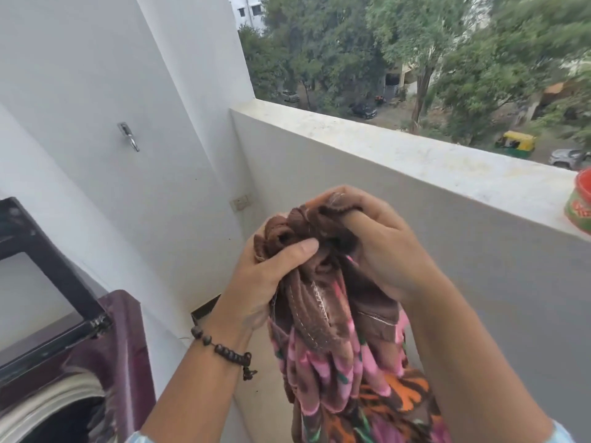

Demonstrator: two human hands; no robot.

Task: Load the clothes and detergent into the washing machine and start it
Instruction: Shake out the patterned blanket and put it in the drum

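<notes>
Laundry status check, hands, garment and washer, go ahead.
Left hand and right hand both grip the bunched brown floral garment. Held in the air, not yet in the washing machine. Lid up, nothing blocking.

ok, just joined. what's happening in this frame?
A person on a balcony is bunching up a brown, pink and orange printed garment. The left hand and the right hand both grip its gathered brown top edge, and the rest hangs down between the forearms. The washing machine is at lower left with its lid raised. The garment isn't in the machine yet.
</notes>
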